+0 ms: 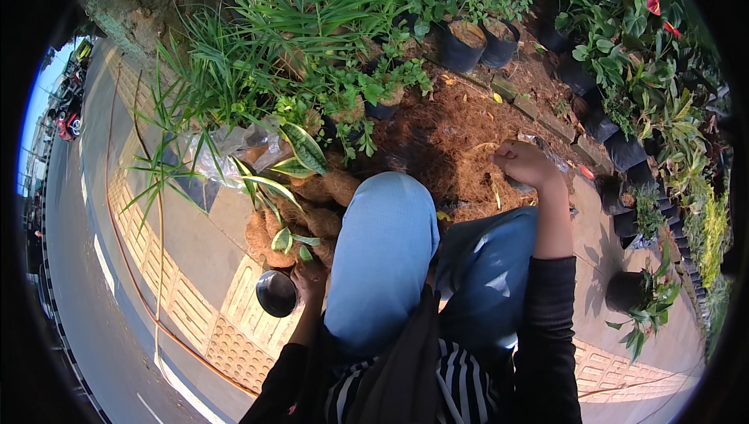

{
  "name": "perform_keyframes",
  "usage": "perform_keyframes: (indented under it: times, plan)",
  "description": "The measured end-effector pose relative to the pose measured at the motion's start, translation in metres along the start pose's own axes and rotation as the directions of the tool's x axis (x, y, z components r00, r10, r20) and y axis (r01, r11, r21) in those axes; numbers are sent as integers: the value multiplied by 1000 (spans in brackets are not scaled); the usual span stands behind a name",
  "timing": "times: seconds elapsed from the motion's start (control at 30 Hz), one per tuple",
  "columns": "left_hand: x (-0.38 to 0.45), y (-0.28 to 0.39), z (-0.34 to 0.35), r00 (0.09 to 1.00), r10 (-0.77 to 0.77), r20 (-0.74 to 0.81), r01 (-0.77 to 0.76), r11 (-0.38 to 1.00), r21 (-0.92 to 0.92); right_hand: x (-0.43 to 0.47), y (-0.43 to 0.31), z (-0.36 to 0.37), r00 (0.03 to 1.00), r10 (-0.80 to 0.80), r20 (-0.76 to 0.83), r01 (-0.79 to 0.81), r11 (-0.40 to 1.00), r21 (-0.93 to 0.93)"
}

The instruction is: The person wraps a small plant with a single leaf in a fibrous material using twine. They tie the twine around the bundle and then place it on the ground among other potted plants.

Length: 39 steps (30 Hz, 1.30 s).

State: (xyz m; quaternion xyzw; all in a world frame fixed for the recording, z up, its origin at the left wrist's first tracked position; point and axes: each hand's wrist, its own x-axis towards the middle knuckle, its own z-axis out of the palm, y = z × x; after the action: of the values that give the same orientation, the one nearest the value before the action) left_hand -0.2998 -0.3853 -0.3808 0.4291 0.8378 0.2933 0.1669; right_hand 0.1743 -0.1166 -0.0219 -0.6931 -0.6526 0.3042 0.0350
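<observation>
My right hand [524, 163], its fingers curled, is over a loose heap of brown coconut fibre [468, 175]. Whether it pinches any strands is unclear. Low at my left side, my left hand [310, 279] is beside a dark round pot [277, 293] and below several fibre-wrapped root balls [310, 213]. My knee partly hides that hand, so its grip does not show. Sansevieria leaves with yellow edges [304, 149] rise among the root balls. A crumpled clear plastic bag [234, 149] lies behind them.
Long-leaved green plants [251, 55] crowd the far side. Black planter bags [462, 46] stand beyond the heap, along a brick edging [553, 131]. At right is a potted plant [629, 292]. A hose [193, 354] crosses the tactile paving [234, 348]; the road [76, 248] runs at left.
</observation>
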Motion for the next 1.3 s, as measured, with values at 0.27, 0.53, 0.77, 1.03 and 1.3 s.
perform_keyframes:
  times: [0.27,0.53,0.77,1.03,1.3]
  plan:
    - [1,-5,-5,986,122,-110,-126,991,-38,-22,-31,194,913,250,323,-65,870,-489]
    - [6,4,3,988,144,-62,-153,971,-183,-114,15,379,705,331,627,-203,942,-269]
    - [2,4,-2,992,116,-43,-120,985,-125,-136,33,389,693,309,651,-223,951,-214]
    - [-9,7,-6,996,86,-15,-87,993,-83,-142,48,386,690,285,665,-229,958,-174]
    - [-24,7,-11,997,72,6,-71,996,-49,-116,47,372,722,238,650,-194,971,-140]
